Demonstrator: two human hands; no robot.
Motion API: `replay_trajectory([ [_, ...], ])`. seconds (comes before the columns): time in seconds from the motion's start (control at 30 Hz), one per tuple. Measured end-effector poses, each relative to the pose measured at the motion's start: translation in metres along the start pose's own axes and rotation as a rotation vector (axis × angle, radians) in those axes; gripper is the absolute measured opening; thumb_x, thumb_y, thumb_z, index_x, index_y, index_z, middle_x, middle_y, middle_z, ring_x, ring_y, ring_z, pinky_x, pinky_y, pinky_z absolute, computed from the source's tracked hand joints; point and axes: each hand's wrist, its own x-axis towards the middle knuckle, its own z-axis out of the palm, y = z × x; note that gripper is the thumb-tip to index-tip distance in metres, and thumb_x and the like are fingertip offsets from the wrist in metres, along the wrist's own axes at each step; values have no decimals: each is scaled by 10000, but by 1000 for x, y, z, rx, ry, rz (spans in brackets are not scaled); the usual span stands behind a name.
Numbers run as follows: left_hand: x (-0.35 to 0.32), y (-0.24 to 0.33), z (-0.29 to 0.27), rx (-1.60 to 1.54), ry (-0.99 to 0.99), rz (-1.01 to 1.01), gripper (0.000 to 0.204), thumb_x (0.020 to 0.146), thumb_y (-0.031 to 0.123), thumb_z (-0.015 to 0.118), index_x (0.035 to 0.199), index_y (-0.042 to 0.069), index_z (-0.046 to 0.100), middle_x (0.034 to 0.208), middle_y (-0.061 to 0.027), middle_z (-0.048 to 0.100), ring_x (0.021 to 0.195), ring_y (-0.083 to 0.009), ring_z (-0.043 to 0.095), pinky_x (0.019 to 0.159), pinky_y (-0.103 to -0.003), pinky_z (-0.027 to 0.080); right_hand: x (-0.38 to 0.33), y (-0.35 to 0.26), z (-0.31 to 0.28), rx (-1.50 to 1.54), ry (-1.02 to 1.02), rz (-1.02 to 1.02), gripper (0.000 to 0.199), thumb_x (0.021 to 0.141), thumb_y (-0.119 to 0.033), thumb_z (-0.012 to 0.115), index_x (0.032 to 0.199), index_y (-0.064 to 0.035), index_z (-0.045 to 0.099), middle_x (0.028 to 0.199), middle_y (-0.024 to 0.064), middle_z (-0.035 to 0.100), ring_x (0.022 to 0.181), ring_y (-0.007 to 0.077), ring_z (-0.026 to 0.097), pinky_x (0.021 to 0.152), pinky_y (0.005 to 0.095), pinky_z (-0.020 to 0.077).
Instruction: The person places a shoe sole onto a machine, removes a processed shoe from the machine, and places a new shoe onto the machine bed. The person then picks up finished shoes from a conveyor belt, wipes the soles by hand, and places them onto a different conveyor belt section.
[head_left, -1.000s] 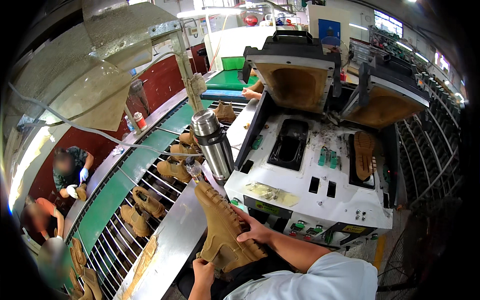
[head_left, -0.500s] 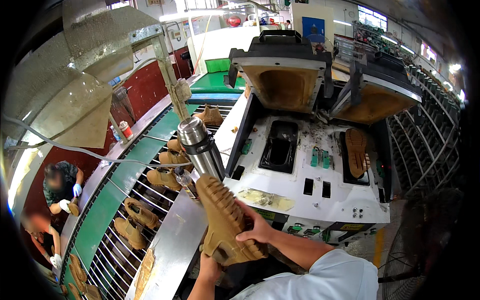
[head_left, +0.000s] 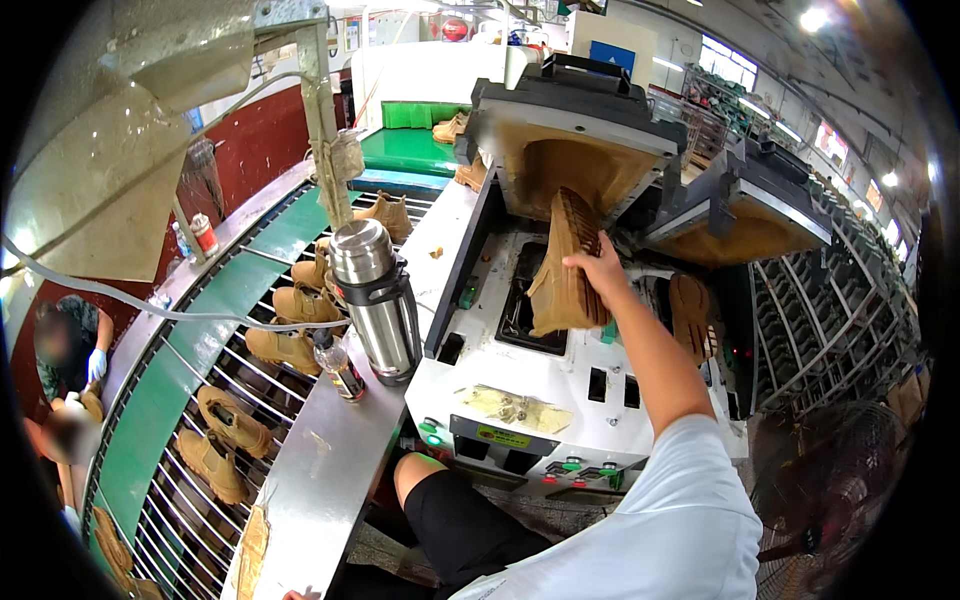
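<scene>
The boot (head_left: 562,275) is over the left part of the press (head_left: 500,366), tilted with its toe up toward the raised left lid (head_left: 598,92) and its heel low, above the left well (head_left: 518,300). The right hand (head_left: 597,268) is closed around its sole, fingers wrapped on the treads and thumb on the upper. The left hand (head_left: 298,594) barely shows at the lower edge, well in front of the press; I cannot tell how far open it is or whether it holds anything. Because one hand carries the boot at mid-sole, it could twist or slip and catch the well's rim; the toe might also scrape the lid's pad, though contact cannot be made out. The forearm (head_left: 665,370) crosses the press's right half, so a careless swing could knock the second boot (head_left: 690,306) there. The lid hems in the boot from behind, while the press's front strip leaves more room for drawing back. Left of the press, the flask (head_left: 380,300) and bottle (head_left: 338,372) crowd the tabletop (head_left: 325,450) near its edge, and a wide leftward move might tip them.
</scene>
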Motion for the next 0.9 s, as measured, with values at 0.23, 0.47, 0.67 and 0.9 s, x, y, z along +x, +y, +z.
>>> replay_trajectory([
  [0.23, 70, -53, -57, 526, 208, 126, 335, 906, 323, 521, 1005, 16, 611, 862, -170, 647, 617, -260, 580, 616, -424, 495, 64, 13, 68, -477, 17, 214, 1101, 539, -319, 798, 1430, 42, 263, 1296, 241, 515, 1166, 323, 539, 937, 405, 460],
  [0.47, 23, 21, -25, 778, 283, 159, 435, 876, 380, 513, 1002, -17, 641, 938, -235, 666, 840, -381, 629, 756, -472, 463, 63, 53, 97, -533, 2, 345, 1033, 557, -319, 781, 1390, 61, 302, 1277, 281, 512, 1114, 353, 574, 910, 425, 489],
  [0.67, 23, 14, -32, 866, 254, 176, 379, 869, 345, 519, 911, -11, 639, 853, -224, 666, 777, -377, 638, 714, -470, 483, 31, 27, 105, -819, -126, 369, 1035, 662, -506, 667, 1479, -63, 211, 1419, 230, 407, 1244, 354, 484, 1018, 416, 421],
  [0.9, 14, 30, -33, 804, 244, 98, 411, 871, 365, 502, 952, -9, 652, 906, -211, 670, 832, -368, 635, 764, -464, 477, -23, 27, 111, -826, -119, 189, 901, 724, -666, 607, 1396, -96, 418, 1457, 253, 302, 1318, 385, 368, 1068, 434, 349],
])
